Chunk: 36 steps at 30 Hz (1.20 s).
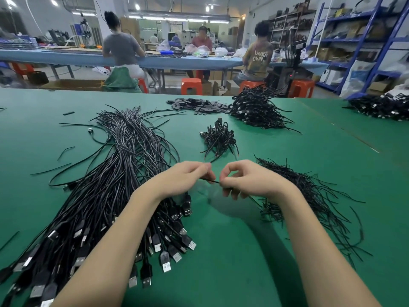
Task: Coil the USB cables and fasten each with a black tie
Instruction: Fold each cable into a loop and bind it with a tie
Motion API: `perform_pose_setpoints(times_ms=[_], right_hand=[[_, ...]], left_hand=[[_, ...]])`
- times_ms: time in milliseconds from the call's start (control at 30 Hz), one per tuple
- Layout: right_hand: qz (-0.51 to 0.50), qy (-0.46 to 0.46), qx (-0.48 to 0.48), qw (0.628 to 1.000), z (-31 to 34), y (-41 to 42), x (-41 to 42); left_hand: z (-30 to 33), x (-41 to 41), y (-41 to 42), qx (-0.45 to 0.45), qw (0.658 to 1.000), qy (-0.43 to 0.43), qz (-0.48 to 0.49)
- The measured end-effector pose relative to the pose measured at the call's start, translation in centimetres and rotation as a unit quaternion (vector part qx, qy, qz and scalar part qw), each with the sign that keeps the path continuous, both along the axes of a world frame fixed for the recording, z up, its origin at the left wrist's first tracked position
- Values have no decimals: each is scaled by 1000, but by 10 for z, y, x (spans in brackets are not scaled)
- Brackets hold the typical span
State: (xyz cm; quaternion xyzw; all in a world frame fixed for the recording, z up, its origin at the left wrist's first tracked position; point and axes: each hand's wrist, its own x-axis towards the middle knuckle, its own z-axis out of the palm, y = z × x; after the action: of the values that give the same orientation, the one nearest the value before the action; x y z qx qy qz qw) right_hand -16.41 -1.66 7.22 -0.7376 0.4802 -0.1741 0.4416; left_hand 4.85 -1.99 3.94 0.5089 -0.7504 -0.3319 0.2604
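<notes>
USB cables (115, 173), too many for us to count, lie in one long loose sheaf on the green table mat (243, 251), glossy black cords fanning away, flat metal plugs bunched near our left forearm. Between our two hands runs one thin black tie (210, 181): our left hand (188, 177) pinches one end, our right hand (245, 179) pinches the other with fingers curled. Wiry loose ties (309, 196) lie heaped under our right wrist. Beyond we count one small pile of tied coils (219, 138), one bigger pile (256, 109), and flat black strips (199, 105). Three seated workers sit at a blue bench (77, 57) among four orange stools (191, 86).
</notes>
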Motion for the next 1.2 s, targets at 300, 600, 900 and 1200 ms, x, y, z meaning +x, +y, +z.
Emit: perform_pose_setpoints(times_ms=[300, 600, 900, 1200], right_hand=[[-148, -344, 48, 926, -11, -13, -2], [-57, -295, 58, 952, -35, -9, 14], [99, -183, 177, 962, -11, -2, -12], [192, -128, 276, 933, -9, 4, -31]], left_hand=[[5, -48, 13, -14, 988, 150, -32], [26, -56, 18, 176, 775, 606, -6], [30, -32, 9, 207, 644, 736, 33], [33, -29, 6, 195, 591, 782, 44]])
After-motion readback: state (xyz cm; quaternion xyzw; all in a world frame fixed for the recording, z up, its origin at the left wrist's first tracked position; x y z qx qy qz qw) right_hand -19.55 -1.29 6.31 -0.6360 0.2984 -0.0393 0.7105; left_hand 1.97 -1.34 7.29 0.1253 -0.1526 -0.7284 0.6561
